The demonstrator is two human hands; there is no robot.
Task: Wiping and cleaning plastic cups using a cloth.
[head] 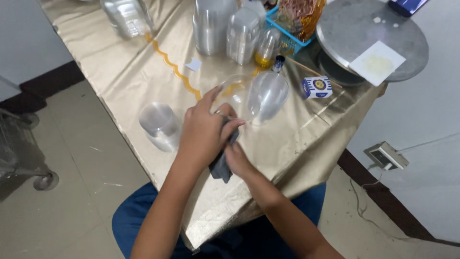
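An open clear plastic clamshell container (261,96) lies on the gold tablecloth (297,139). My left hand (203,136) reaches over its near half, index finger along the rim and thumb pressed down at its edge. Just below, partly hidden by the left hand, is my right hand (238,162). It grips a dark grey cloth-like piece (221,168) that hangs between both hands. Whether the cloth touches the container is hidden.
A stack of clear round lids (159,123) sits left of my hands. Behind stand stacks of clear containers (213,26), a small bottle of yellow liquid (266,49), a blue basket (289,42), a small blue-and-white box (317,88) and a round grey metal tray (371,29). The table edge drops off near my lap.
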